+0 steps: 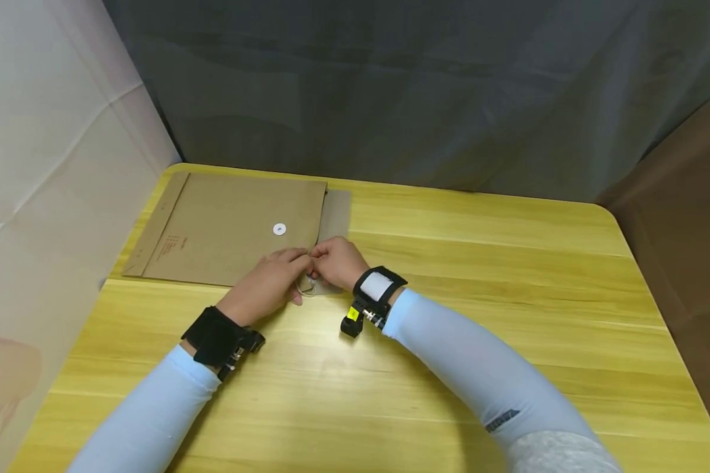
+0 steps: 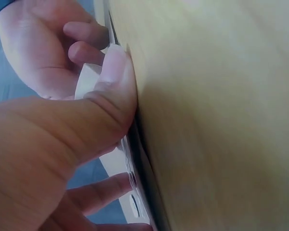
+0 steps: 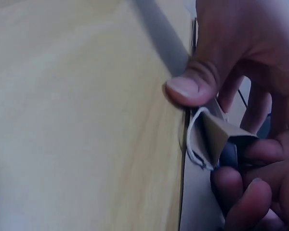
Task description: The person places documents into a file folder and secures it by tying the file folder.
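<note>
We see a brown paper envelope (image 1: pixel 231 230) lying flat on the yellow wooden table (image 1: pixel 479 276), close to its far left corner, with one long side running along the far edge. A white round button (image 1: pixel 279 228) sits on the envelope's face, toward its right end. The flap (image 1: pixel 336 217) lies opened out flat on the table past the envelope's right end.

Both hands meet at the near right corner of the envelope. Our left hand (image 1: pixel 269 284) comes in from the near left, fingers curled, and rests on the envelope's near edge; in the left wrist view its thumb (image 2: pixel 116 72) presses on the paper's edge, with the other fingers tucked under the lip. Our right hand (image 1: pixel 338 261) comes in from the near right, touching the left hand at the fingertips. In the right wrist view its thumb (image 3: pixel 188 91) presses down at the edge while the curled fingers pinch a folded bit of brown flap (image 3: pixel 216 134), and a thin white string (image 3: pixel 192 151) loops around that fold. From the head view the string (image 1: pixel 306 286) shows only as a small pale loop just under the two hands, on the table by the envelope's corner.

A black band (image 1: pixel 219 341) wraps the left wrist and a black band with a white patch (image 1: pixel 377 288) wraps the right wrist; both forearms wear pale blue sleeves (image 1: pixel 467 368).
</note>
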